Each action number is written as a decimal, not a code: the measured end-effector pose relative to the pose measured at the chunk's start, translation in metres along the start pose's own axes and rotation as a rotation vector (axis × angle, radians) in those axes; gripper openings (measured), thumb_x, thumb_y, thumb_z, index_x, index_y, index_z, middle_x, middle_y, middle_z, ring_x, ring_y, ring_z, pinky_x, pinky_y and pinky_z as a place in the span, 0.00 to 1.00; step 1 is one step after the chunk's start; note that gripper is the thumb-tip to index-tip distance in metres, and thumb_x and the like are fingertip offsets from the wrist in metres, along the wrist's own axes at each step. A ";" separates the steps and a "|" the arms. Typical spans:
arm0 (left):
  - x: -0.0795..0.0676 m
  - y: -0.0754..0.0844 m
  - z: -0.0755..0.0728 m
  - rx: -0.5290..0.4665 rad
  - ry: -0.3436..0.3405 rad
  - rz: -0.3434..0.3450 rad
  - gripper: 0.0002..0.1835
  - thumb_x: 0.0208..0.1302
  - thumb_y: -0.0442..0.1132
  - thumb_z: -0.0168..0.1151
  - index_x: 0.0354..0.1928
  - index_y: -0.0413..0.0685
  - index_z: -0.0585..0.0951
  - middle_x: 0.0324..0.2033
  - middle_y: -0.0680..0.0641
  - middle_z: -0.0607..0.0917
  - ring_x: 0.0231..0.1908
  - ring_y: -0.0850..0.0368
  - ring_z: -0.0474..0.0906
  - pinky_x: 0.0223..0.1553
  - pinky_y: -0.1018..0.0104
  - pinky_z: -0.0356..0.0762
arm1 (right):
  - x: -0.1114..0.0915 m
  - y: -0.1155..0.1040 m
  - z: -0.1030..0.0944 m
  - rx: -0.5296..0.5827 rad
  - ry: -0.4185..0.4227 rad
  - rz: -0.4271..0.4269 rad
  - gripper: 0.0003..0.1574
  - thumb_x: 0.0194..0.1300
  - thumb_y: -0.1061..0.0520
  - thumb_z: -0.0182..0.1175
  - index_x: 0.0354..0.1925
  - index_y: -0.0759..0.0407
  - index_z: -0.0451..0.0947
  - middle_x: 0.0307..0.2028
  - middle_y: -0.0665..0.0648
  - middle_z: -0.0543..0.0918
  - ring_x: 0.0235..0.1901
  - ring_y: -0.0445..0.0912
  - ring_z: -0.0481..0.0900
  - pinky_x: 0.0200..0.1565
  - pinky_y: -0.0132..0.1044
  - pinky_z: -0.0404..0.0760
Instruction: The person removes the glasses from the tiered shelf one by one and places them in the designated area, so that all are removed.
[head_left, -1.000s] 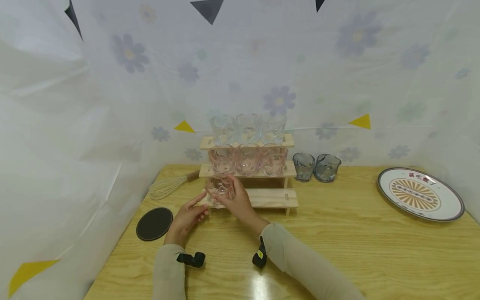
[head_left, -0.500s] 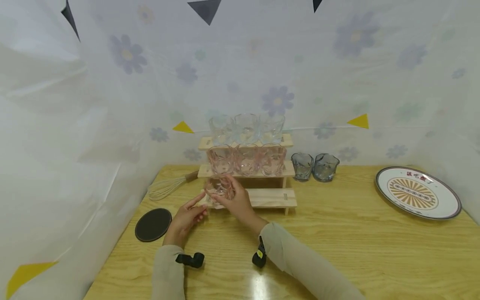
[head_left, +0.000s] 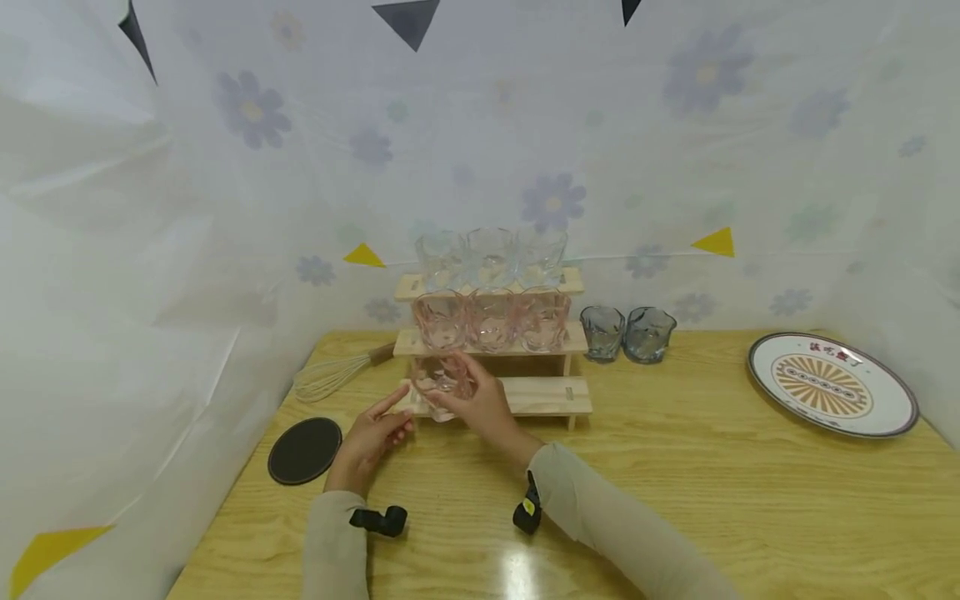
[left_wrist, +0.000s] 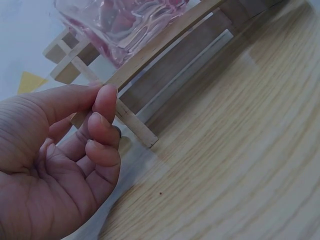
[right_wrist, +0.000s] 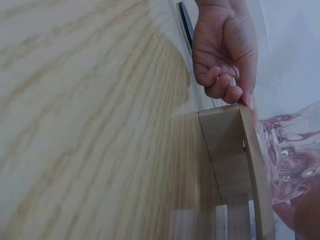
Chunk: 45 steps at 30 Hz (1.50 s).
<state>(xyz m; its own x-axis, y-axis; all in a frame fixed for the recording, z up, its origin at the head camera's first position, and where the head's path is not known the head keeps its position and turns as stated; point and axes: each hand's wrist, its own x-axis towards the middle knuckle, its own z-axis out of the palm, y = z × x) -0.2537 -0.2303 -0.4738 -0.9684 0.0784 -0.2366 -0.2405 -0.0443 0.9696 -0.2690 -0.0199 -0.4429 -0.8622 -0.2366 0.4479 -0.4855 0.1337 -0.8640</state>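
A pink faceted glass (head_left: 437,383) is at the left end of the lowest board (head_left: 543,396) of a three-step wooden rack. My right hand (head_left: 483,408) grips the glass from its right side. In the right wrist view, the pink glass (right_wrist: 290,150) is over the board, with part of the hand at the lower right corner. At the board's left end is my left hand (head_left: 367,442), pinching the corner. The left wrist view shows that hand (left_wrist: 65,150) with thumb and forefinger on the board end and the other fingers curled.
Pink glasses (head_left: 491,321) fill the middle step, and clear glasses (head_left: 491,258) the top one. Two grey-blue glasses (head_left: 602,333) stand right of the rack. A whisk (head_left: 337,375) and a black round coaster (head_left: 304,451) lie left; a patterned plate (head_left: 832,385) is far right.
My right hand and the pink glass have shifted slightly right and toward the front along the lowest board. My left hand stays at the board's end. The head view has moved slightly.
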 end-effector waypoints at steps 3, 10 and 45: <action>-0.001 0.000 0.000 0.005 -0.004 0.003 0.29 0.66 0.35 0.59 0.69 0.56 0.67 0.22 0.52 0.83 0.22 0.63 0.72 0.25 0.72 0.69 | -0.003 -0.004 -0.004 0.012 -0.004 0.007 0.43 0.55 0.56 0.70 0.66 0.60 0.65 0.52 0.61 0.80 0.29 0.46 0.81 0.29 0.31 0.76; -0.001 0.001 -0.001 0.003 -0.023 0.009 0.30 0.66 0.35 0.59 0.69 0.56 0.66 0.22 0.53 0.83 0.22 0.63 0.72 0.25 0.72 0.70 | -0.017 -0.037 -0.021 0.026 -0.020 -0.074 0.41 0.54 0.68 0.68 0.63 0.76 0.63 0.51 0.74 0.77 0.46 0.66 0.78 0.45 0.56 0.77; -0.002 0.000 0.001 0.025 -0.025 0.005 0.31 0.66 0.37 0.59 0.70 0.56 0.65 0.23 0.53 0.83 0.22 0.64 0.71 0.25 0.73 0.68 | -0.081 -0.013 -0.176 -0.173 0.046 -0.053 0.42 0.53 0.70 0.68 0.65 0.65 0.65 0.51 0.66 0.78 0.50 0.55 0.77 0.50 0.48 0.76</action>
<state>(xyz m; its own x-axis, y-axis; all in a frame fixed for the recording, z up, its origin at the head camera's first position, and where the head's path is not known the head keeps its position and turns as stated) -0.2520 -0.2299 -0.4729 -0.9677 0.1029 -0.2301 -0.2333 -0.0200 0.9722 -0.2185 0.1672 -0.4270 -0.8387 -0.2039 0.5050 -0.5444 0.2872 -0.7881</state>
